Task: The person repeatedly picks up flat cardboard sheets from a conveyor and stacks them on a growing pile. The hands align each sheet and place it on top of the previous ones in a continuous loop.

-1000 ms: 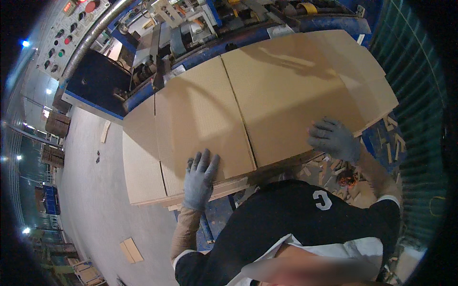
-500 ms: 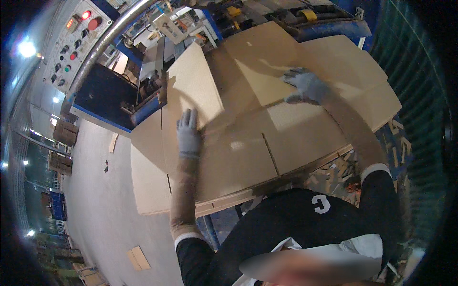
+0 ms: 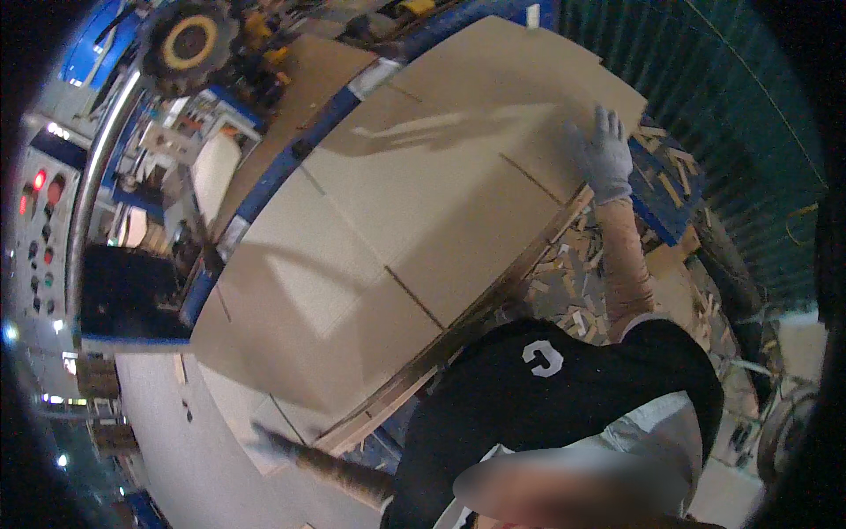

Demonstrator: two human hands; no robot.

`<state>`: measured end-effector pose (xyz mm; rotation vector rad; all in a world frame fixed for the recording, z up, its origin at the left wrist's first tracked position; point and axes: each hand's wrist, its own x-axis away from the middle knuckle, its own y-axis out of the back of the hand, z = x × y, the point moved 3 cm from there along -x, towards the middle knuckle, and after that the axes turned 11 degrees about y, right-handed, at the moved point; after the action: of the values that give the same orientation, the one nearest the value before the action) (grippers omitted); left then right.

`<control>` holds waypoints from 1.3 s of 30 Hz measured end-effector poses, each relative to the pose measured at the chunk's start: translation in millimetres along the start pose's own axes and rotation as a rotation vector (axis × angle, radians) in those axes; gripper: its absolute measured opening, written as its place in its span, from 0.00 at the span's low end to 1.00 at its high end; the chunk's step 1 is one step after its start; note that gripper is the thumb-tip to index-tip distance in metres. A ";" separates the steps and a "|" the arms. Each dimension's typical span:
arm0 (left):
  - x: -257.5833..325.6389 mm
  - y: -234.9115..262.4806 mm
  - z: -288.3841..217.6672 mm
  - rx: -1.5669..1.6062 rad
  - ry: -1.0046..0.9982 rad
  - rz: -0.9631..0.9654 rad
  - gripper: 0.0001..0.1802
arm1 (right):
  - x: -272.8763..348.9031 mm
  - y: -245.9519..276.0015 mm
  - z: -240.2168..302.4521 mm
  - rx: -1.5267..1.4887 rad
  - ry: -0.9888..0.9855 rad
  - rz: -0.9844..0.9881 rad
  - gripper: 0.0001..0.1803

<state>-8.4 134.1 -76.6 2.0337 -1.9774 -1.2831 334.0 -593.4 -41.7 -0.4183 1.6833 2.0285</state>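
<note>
Standing off to the side here — the person is leaning over a stack of big tan sheets (image 3: 423,220), thin board by the look of it, lying flat across the worktop next to the blue machine frame (image 3: 291,167). The right hand (image 3: 604,154), in a grey glove, is flat on the far right corner of the top sheet, fingers spread, palm down, not pinching anything. The left hand (image 3: 264,436) is down low at the near left edge of the stack; it's blurry, so I can't tell if that grip is closed on an edge or just resting there.

If you ask me, with a sheet this wide and floppy the trick is keeping both hands at opposite corners like that and moving them together, so the sheet slides square instead of twisting. Keep the palm pressure light — pressing too hard would probably drag the sheet underneath along too. Also worth watching the footing: there's a heap of wood offcuts (image 3: 582,282) right beside the stack on the right.
</note>
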 end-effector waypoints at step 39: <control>122.9 48.9 -136.7 0.364 -0.175 0.469 0.22 | 99.5 98.8 110.2 -0.521 1.240 0.406 0.22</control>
<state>9.7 -47.7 -23.9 1.4495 -2.7197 -1.0870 204.2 -483.5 12.1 -1.9648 1.8565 2.7373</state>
